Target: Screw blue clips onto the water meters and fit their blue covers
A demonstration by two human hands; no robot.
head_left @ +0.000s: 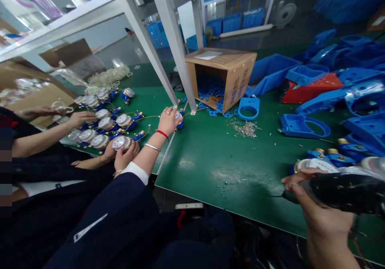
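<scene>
My left hand (168,120), with a red string and a silver bangle at the wrist, reaches over the table seam and grips a round white-topped blue meter (179,119). A thin yellowish wire trails beside it. At the right, my right hand (313,204) is wrapped round a black power tool (343,190), whose thin tip points left above the green table. Just behind the tool stand several blue meters with brass ends (337,156). Small metal screws (247,129) lie in a loose pile in the middle of the table.
Co-workers' hands (124,152) handle meters at the left, among rows of meters (105,122). A cardboard box (240,76) spills small blue parts beside metal posts (176,40). Blue ring-shaped housings (303,126) and a red box (313,88) crowd the right.
</scene>
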